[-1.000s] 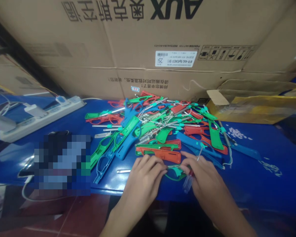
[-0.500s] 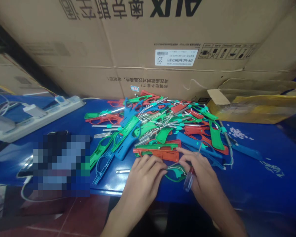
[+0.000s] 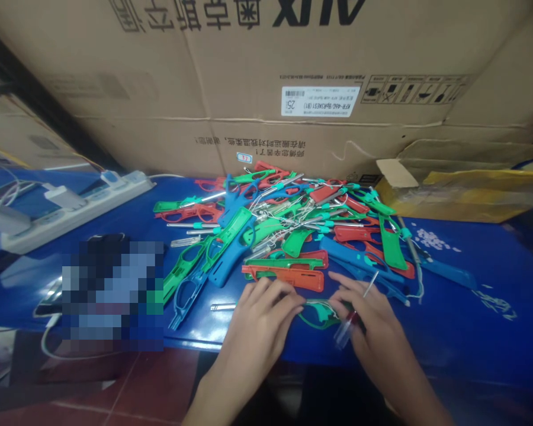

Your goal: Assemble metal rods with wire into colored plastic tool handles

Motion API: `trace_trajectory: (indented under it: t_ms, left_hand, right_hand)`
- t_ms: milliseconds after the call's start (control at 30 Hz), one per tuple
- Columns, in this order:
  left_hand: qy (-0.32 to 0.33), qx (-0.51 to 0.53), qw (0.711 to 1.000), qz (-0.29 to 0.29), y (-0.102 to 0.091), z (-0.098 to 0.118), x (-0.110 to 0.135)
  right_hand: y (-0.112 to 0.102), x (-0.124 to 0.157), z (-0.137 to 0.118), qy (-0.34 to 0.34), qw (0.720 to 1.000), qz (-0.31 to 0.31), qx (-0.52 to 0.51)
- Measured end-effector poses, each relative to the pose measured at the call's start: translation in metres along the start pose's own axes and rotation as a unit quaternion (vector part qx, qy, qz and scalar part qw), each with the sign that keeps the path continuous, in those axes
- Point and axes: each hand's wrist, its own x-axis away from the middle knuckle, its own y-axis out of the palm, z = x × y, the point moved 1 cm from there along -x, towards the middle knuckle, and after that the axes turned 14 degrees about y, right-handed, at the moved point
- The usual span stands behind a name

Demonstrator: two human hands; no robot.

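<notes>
A pixelated patch point(image 3: 113, 293) masked whatever lay at the left of the blue table point(image 3: 471, 331). The cardboard box point(image 3: 249, 71) ran past the top edge, and its white label point(image 3: 320, 101) was too small to read. The left hand point(image 3: 262, 313) and right hand point(image 3: 373, 319) covered both ends of a green plastic piece point(image 3: 320, 313). The right palm hid the middle of a screwdriver point(image 3: 345, 332). Both forearms were cut off below.

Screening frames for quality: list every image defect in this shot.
Head view: a pixelated block masks something left of the plastic pile; left hand and right hand look slightly soft; print on the cardboard box is readable; pale sheen on the blue table, no hard shadows.
</notes>
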Motion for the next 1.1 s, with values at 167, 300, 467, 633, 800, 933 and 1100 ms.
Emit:
trace_trajectory:
  t_ms: [167,300,467,633,800,933,1100]
  left_hand:
    - [0.0,-0.001,1.0,0.004,0.0,-0.001,0.002]
    - [0.001,0.006,1.0,0.011,0.001,-0.002,0.003]
    - [0.014,0.002,1.0,0.022,0.002,-0.002,0.003]
    - [0.018,0.001,0.999,0.026,0.002,-0.001,0.003]
    - [0.017,0.0,1.0,0.022,0.002,-0.002,0.003]
    - [0.017,-0.001,1.0,0.02,0.003,-0.002,0.003]
    - [0.019,-0.014,1.0,0.011,0.003,0.0,0.006]
  right_hand:
    - [0.0,0.003,0.004,0.014,0.999,-0.022,-0.021]
    - [0.001,0.004,0.006,0.013,0.999,-0.02,-0.035]
    - [0.005,0.007,0.004,-0.081,0.996,-0.031,0.005]
    - [0.009,0.009,0.004,-0.103,0.994,-0.013,0.021]
    - [0.01,0.008,0.005,-0.095,0.995,-0.014,0.013]
    - [0.011,0.009,0.006,-0.093,0.996,-0.009,0.003]
    - [0.014,0.009,0.008,-0.092,0.996,-0.016,0.004]
